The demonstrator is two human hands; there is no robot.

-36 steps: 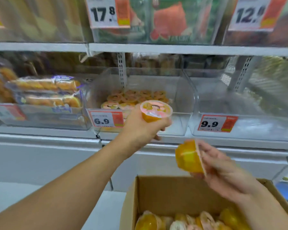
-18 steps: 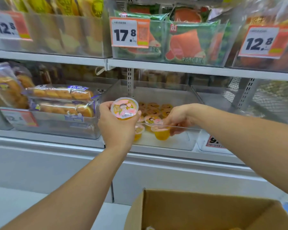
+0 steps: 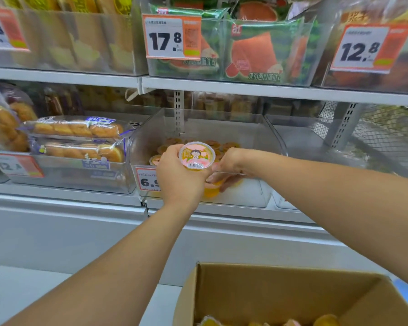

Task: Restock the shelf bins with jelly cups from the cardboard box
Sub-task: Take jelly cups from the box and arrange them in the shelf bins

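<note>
My left hand (image 3: 178,177) grips a jelly cup (image 3: 196,155) with a pink cartoon lid, held upright in front of the clear shelf bin (image 3: 266,137). My right hand (image 3: 226,164) reaches over the bin's front wall, its fingers down on an orange jelly cup (image 3: 212,190) at the front of the bin. Whether those fingers grip the cup or only touch it is hidden. Several more jelly cups (image 3: 230,145) lie at the back of the bin. The cardboard box (image 3: 269,292) stands open at the bottom, with a few orange cups (image 3: 325,320) showing inside.
Bread packs (image 3: 76,137) fill the bin to the left. A second clear bin (image 3: 316,142) stands to the right. A price tag reading 6.9 (image 3: 147,180) hangs on the jelly bin. The upper shelf (image 3: 222,88) carries bins of watermelon-print packs (image 3: 252,50).
My left hand has carried its cup to the right, closer to the bin and my right hand. My right hand stays inside the bin on the orange cup. The view has shifted.
</note>
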